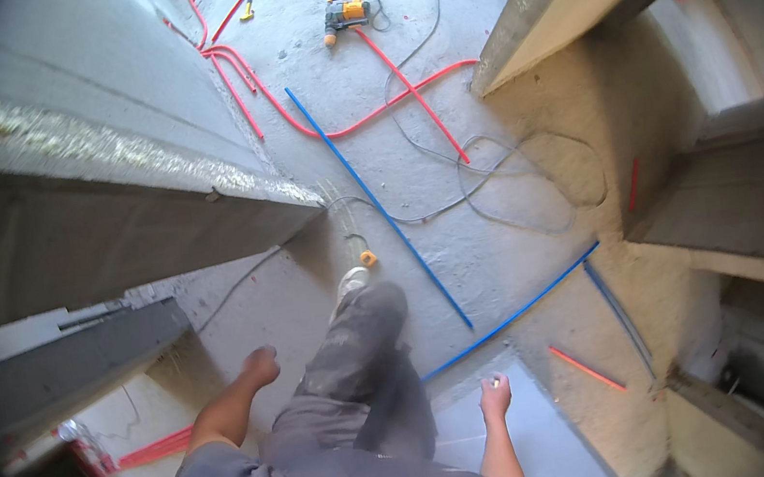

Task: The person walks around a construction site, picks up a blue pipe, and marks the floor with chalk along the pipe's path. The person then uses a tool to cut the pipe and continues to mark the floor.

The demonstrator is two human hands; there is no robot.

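The left arm is bending at the elbow and its hand point(261, 366) is hanging left of the trousered leg, apart from the floor. The right forearm is pointing forward, and the right hand point(495, 396) is hovering over the smooth grey slab point(553, 444).

On the left, the wall end point(136, 224) is pushing its corner near to the shoe point(351, 282); on the right, another wall point(554, 4) is standing well apart. Between them the concrete floor point(414, 190) is widening toward the far side, with the straight blue pipe point(377, 205) and a loose grey cable point(464, 193) crossing it. A second blue pipe point(519, 309) is lying just beyond the slab, and the orange tape measure point(367, 258) is resting beside the shoe.

The right fingers are closing narrowly around a small pale piece point(496, 382), its kind unclear. The left fingers are curling inward; whether they are holding something, I cannot tell.
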